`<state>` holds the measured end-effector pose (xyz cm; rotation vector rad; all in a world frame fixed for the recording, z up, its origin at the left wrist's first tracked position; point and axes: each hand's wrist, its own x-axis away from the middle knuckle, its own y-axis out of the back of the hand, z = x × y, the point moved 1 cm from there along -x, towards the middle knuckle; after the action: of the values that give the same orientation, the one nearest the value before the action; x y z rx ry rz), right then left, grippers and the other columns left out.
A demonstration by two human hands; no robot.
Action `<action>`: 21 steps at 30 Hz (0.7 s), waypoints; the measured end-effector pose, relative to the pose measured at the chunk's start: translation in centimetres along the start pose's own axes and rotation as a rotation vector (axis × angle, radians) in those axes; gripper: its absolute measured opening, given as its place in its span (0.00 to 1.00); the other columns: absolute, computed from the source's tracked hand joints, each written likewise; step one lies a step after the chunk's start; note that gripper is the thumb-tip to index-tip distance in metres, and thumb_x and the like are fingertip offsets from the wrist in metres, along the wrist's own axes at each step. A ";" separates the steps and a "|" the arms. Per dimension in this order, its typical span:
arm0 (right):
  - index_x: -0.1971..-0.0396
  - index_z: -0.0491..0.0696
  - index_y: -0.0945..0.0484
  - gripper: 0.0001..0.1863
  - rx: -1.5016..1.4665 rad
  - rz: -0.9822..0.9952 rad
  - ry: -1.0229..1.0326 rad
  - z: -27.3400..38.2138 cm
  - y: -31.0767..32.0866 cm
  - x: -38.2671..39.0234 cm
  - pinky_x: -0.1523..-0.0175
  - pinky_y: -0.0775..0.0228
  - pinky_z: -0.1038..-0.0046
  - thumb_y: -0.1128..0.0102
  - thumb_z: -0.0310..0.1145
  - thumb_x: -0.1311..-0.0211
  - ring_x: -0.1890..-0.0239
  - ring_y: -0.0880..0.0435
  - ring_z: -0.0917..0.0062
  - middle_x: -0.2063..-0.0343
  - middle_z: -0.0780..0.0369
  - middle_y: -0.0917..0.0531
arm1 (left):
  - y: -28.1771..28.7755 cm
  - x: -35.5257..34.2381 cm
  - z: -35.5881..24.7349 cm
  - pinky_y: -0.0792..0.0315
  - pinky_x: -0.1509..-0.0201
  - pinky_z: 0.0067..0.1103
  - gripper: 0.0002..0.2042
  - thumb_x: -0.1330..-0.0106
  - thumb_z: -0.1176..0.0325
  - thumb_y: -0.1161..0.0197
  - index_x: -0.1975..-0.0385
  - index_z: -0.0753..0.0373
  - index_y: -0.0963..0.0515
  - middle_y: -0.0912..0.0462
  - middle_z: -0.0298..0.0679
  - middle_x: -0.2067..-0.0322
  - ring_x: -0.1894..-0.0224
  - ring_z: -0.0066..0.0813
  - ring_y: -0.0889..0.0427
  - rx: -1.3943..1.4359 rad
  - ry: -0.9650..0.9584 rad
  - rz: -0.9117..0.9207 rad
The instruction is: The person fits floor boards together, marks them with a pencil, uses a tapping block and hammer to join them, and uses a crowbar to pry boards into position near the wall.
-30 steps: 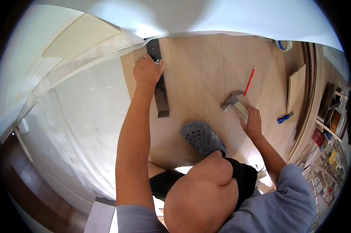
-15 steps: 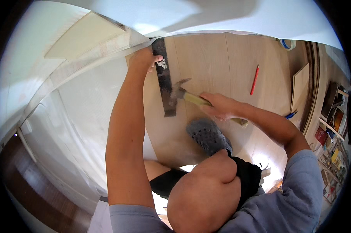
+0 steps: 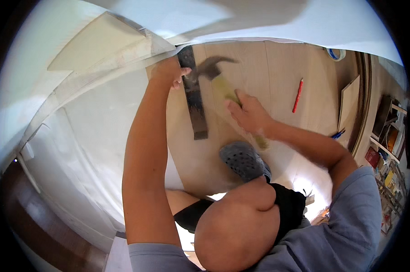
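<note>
A dark, flat metal pull bar [image 3: 193, 97] lies on the light wood-look floor planks, its far end against the white wall. My left hand [image 3: 171, 75] grips the bar's edge near that end, a fingertip over the metal; the rest of its fingers are partly hidden. In my right hand [image 3: 250, 113] is a claw hammer [image 3: 222, 86] with a yellowish handle, fingers wrapped around the grip. The hammer's dark head is slightly blurred and meets the bar's right side in the view, near my left fingertips. Whether it touches the metal, I cannot tell.
A red pencil [image 3: 298, 96] lies on the planks to the right. Beyond it are a roll of tape [image 3: 335, 54], a loose board [image 3: 349, 102] and a blue tool [image 3: 337, 134]. My grey clog [image 3: 243, 159] stands close by. White sheeting [image 3: 96, 149] covers the left side.
The hammer has swung away from me, its head rising from near the bar's near end toward my left hand. My right hand has turned with it; my left hand stays at the bar.
</note>
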<state>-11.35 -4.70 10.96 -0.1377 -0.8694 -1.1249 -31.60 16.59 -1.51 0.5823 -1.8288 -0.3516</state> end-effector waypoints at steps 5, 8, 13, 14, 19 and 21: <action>0.56 0.37 0.29 0.21 0.125 0.250 0.246 -8.3 -5.7 -0.7 0.76 0.29 0.63 0.48 0.45 0.24 0.82 0.20 0.70 0.80 0.54 0.21 | 0.3 1.2 -3.1 0.31 0.82 0.30 0.24 0.36 0.56 0.26 0.83 0.70 0.25 0.24 0.43 0.85 0.85 0.32 0.25 -0.047 -0.007 0.047; 0.58 0.36 0.29 0.22 -0.010 0.405 -0.120 0.8 0.8 0.7 0.77 0.29 0.64 0.48 0.45 0.23 0.81 0.19 0.71 0.79 0.54 0.20 | 0.6 1.3 -1.1 0.30 0.80 0.30 0.25 0.36 0.54 0.27 0.83 0.69 0.25 0.24 0.42 0.86 0.85 0.31 0.24 -0.061 0.030 0.048; 0.57 0.38 0.29 0.20 -0.138 0.231 -0.140 -2.6 -4.8 1.4 0.79 0.31 0.68 0.48 0.44 0.23 0.86 0.22 0.72 0.81 0.57 0.23 | 0.4 1.1 -2.5 0.35 0.81 0.31 0.25 0.36 0.55 0.27 0.84 0.70 0.26 0.30 0.41 0.87 0.86 0.30 0.31 -0.051 0.053 0.068; 0.57 0.39 0.30 0.19 0.048 0.434 -0.140 -3.1 -5.0 2.0 0.80 0.32 0.69 0.48 0.44 0.23 0.85 0.22 0.73 0.82 0.58 0.24 | 0.2 0.9 -2.3 0.32 0.81 0.30 0.25 0.36 0.56 0.27 0.84 0.70 0.26 0.27 0.43 0.87 0.86 0.31 0.28 -0.030 0.007 0.077; 0.58 0.35 0.29 0.22 -0.224 0.057 -0.048 -0.8 -0.3 0.2 0.76 0.27 0.62 0.48 0.45 0.25 0.83 0.19 0.66 0.81 0.50 0.20 | 0.3 1.5 -1.3 0.27 0.80 0.31 0.26 0.33 0.55 0.30 0.85 0.69 0.28 0.22 0.44 0.86 0.84 0.34 0.20 0.036 0.045 0.067; 0.57 0.36 0.29 0.22 -0.168 0.031 -0.013 -2.3 -3.1 1.0 0.77 0.28 0.65 0.48 0.46 0.24 0.83 0.19 0.68 0.82 0.52 0.21 | 0.4 0.7 -0.8 0.27 0.80 0.31 0.26 0.33 0.54 0.30 0.85 0.68 0.28 0.22 0.43 0.86 0.83 0.35 0.18 0.048 0.025 0.133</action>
<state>-12.53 -8.01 9.13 -0.2969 -0.7811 -1.1688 -31.12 16.54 -0.45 0.4927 -1.8450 -0.2108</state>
